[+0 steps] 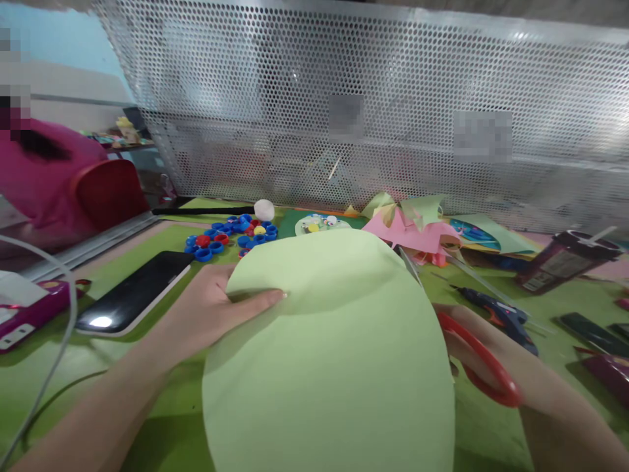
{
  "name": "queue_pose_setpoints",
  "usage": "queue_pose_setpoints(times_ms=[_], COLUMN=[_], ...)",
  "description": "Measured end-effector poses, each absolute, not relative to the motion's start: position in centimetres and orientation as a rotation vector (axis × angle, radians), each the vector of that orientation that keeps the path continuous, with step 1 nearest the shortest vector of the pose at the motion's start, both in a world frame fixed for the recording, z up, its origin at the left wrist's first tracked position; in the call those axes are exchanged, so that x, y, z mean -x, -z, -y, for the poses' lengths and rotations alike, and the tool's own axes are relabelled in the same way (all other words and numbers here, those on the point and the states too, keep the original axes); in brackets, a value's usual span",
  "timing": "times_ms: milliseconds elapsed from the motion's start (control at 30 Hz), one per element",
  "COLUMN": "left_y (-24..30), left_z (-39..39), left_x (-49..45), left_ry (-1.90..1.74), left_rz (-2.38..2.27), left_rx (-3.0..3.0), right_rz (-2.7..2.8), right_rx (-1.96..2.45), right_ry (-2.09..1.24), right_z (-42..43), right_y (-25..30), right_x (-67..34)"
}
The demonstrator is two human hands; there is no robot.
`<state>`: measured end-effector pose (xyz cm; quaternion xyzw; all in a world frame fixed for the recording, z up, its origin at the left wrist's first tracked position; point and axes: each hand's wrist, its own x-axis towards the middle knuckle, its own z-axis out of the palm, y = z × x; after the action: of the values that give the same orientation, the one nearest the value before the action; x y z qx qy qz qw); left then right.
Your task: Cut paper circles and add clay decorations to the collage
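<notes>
A large sheet of light green paper [334,380] with a rounded outline is held up in front of me. My left hand [236,301] grips its upper left edge, thumb on the near face and the fingers hidden behind. At the right edge, my right hand [472,334] is closed round the red handles of a pair of scissors [484,367]. One blade shows at the paper's upper right edge; the rest of the blades is behind the sheet.
Left lie a smartphone [142,288], a purple power strip [34,311] and blue and red bottle caps [211,246]. Pink paper scraps [417,229] sit behind the sheet. Right are a glue gun [496,311] and a dark cup [565,259]. A perforated metal panel [295,85] stands behind; a person in pink [54,170] sits left.
</notes>
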<state>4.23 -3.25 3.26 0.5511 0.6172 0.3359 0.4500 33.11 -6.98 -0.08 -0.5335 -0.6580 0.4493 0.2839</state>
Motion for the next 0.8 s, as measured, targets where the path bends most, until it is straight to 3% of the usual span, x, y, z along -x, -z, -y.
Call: queue_pose_setpoints(times_ms=[100,800], left_y=[-3.3,-3.2], left_z=[3.2,2.9], left_x=[-4.3,-4.1], left_ry=[-0.859,-0.758], left_rz=[-1.521,-1.581], left_rx=[-1.394,-1.361], right_rz=[1.804,1.771], right_rx=[1.384,1.313], right_ry=[-1.361,-1.397], right_z=[6.9,6.9], right_y=[0.3,1.2], right_x=[-33.4,-33.8])
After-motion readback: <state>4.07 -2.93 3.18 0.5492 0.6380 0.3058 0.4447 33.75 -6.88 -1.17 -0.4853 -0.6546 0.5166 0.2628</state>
